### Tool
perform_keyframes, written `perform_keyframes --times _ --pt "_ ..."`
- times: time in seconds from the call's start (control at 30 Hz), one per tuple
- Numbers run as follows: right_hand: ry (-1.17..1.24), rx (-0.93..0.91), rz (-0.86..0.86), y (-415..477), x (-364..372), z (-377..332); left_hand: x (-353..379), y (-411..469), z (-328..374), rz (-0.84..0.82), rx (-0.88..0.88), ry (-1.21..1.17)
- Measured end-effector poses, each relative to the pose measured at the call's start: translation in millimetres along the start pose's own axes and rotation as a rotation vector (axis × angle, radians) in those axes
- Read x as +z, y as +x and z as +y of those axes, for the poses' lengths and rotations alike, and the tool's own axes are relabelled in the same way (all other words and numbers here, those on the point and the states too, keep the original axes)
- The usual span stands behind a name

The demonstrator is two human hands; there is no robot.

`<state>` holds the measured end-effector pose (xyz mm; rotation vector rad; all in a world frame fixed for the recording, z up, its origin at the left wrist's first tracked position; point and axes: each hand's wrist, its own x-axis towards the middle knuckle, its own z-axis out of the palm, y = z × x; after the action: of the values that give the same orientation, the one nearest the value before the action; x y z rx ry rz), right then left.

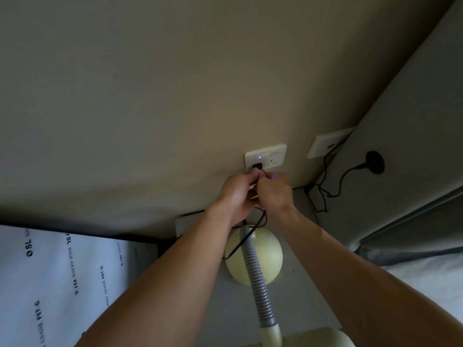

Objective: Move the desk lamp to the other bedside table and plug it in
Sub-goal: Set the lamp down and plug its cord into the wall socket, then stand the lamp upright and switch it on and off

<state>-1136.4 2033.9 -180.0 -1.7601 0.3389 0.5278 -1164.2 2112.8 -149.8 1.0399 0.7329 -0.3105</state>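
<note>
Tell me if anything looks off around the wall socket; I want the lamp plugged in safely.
Nothing looks damaged. A black plug sits in the wall socket with a blue light lit. Both hands, left hand and right hand, bunch a black cord just below it. The cord loops loosely over the lamp base.

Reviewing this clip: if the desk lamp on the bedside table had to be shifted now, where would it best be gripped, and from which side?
Probably the desk lamp's ribbed grey neck, low, near the round cream base. It is narrow enough for fingers to wrap around. Come from the near side, since both hands and the black cord crowd the wall side.
</note>
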Motion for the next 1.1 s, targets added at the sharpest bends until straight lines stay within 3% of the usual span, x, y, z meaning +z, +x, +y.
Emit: perform_keyframes --times 0.23,0.37,0.47,0.57,0.63,0.77,0.93,1.1 --pt "0.030 0.072 -0.160 -6 -15 -3 -6 -26 -14 0.109 0.085 0.315" --pt "0.165 0.144 -0.522 -27 -29 18 -45 -47 -35 -0.013 0.111 0.469" --pt "0.040 0.137 -0.731 -39 -36 37 -70 -56 -43 -0.018 0.128 0.771" --pt "0.076 0.180 -0.611 -34 -35 44 -78 -54 -46 0.148 0.263 1.167" --pt "0.138 0.166 -0.495 -29 -32 49 -74 -52 -48 0.257 0.267 1.306" --pt "0.127 0.117 -0.351 -21 -39 69 -62 -52 -66 0.256 0.114 1.059" --pt "-0.118 0.121 -0.491 -35 -84 94 -84 -76 -100 0.081 0.132 0.936" --pt "-0.212 -0.126 -0.482 -82 -114 96 -129 -118 -147 -0.031 0.156 0.779"
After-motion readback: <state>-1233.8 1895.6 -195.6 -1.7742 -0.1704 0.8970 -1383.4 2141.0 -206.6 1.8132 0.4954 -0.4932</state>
